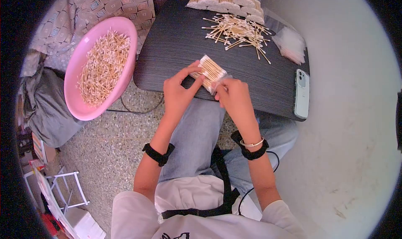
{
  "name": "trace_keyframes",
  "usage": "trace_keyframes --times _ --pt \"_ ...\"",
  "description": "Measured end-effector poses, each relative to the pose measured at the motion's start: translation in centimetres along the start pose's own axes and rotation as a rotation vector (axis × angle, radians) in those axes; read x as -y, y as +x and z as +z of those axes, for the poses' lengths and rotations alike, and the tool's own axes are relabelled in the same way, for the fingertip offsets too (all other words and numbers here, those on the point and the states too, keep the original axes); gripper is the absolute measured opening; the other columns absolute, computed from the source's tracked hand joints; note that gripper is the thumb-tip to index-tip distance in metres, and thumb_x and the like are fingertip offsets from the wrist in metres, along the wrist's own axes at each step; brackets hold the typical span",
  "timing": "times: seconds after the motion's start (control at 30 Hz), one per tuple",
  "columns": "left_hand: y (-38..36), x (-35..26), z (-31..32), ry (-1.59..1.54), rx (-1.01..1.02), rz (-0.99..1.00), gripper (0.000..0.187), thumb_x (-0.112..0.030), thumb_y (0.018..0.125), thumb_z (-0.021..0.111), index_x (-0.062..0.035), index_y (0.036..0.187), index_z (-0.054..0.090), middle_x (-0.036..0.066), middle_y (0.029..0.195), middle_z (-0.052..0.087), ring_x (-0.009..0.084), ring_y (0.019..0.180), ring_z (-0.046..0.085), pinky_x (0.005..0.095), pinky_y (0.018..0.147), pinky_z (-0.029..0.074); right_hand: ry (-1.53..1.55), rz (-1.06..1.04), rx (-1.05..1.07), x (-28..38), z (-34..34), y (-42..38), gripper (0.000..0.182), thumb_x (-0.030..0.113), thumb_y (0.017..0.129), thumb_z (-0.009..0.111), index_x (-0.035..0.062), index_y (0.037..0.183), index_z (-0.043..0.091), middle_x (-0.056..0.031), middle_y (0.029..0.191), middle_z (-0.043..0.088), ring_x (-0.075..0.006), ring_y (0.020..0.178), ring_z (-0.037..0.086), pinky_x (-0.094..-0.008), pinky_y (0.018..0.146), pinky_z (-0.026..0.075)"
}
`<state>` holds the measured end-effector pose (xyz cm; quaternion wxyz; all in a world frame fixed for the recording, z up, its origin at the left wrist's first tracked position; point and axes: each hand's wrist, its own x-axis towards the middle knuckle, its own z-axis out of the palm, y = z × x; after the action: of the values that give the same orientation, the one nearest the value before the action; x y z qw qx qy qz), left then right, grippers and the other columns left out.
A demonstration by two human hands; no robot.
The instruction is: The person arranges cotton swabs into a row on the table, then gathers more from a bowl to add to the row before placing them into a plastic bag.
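Over the near edge of the dark table (167, 42), a bundle of cotton swabs (212, 70) sits partly inside a clear plastic bag (213, 86). My left hand (180, 86) grips the bundle from the left, thumb and fingers closed on its side. At the lower right, my right hand (234, 94) pinches the edge of the clear bag. Beyond both hands lies a loose heap of cotton swabs (236, 32). Further back are stacked several filled packs of swabs (228, 0).
A pink basin (71, 80) full of loose swabs stands left of the table. Flat clear bags (289, 44) lie at the table's right, with a phone (301, 94) near the right edge. A pale wall (347, 113) rises close on the right.
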<state>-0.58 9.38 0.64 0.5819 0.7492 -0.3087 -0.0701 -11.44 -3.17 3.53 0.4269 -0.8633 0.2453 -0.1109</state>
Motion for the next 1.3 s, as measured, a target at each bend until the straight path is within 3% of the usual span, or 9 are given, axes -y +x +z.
trace_keyframes --times 0.07,0.23,0.47,0.97,1.3 --pt "0.0 0.0 0.1 0.005 -0.005 0.003 0.025 -0.01 0.081 0.073 -0.0028 0.104 0.069 0.01 0.121 0.067 0.0166 0.11 0.063 0.031 0.097 0.047 -0.042 -0.023 -0.024 0.1 0.0 0.0 0.021 0.013 0.085 0.058 -0.0047 0.077 0.066 -0.0241 0.072 0.064 -0.041 0.068 0.064 -0.0463 0.067 0.052" --pt "0.2 0.0 0.4 -0.012 -0.055 0.025 0.022 -0.012 0.079 0.074 -0.0035 0.099 0.069 0.011 0.115 0.069 0.0207 0.106 0.067 0.0312 0.091 0.05 0.001 0.027 -0.057 0.2 -0.1 -0.3 0.025 0.018 0.087 0.06 -0.0049 0.079 0.066 -0.0237 0.072 0.064 -0.0402 0.067 0.064 -0.0445 0.064 0.051" --pt "0.1 0.0 0.4 -0.054 -0.016 -0.039 0.022 -0.01 0.082 0.073 -0.0012 0.102 0.069 0.012 0.12 0.067 0.0171 0.108 0.063 0.0306 0.096 0.047 0.049 0.107 -0.015 -0.6 -0.5 -1.0 0.028 0.023 0.088 0.063 -0.0036 0.077 0.066 -0.0223 0.068 0.063 -0.0376 0.062 0.064 -0.0429 0.059 0.05" --pt "0.2 0.3 0.3 -0.191 0.011 -0.079 0.019 -0.006 0.084 0.07 0.0012 0.102 0.067 0.017 0.123 0.064 0.0182 0.112 0.061 0.0302 0.097 0.046 0.025 0.044 -0.068 -0.4 0.3 -0.7 0.024 0.018 0.089 0.058 -0.003 0.078 0.066 -0.0253 0.074 0.063 -0.0437 0.069 0.062 -0.0491 0.063 0.05" --pt "0.2 0.2 0.3 -0.182 0.012 -0.105 0.018 -0.004 0.085 0.07 0.0017 0.101 0.068 0.017 0.123 0.064 0.0185 0.112 0.061 0.03 0.096 0.047 -0.174 -0.072 -0.064 -0.8 -2.0 -2.4 0.024 0.027 0.095 0.054 0.0059 0.088 0.062 -0.015 0.075 0.067 -0.0373 0.068 0.065 -0.0467 0.059 0.05"
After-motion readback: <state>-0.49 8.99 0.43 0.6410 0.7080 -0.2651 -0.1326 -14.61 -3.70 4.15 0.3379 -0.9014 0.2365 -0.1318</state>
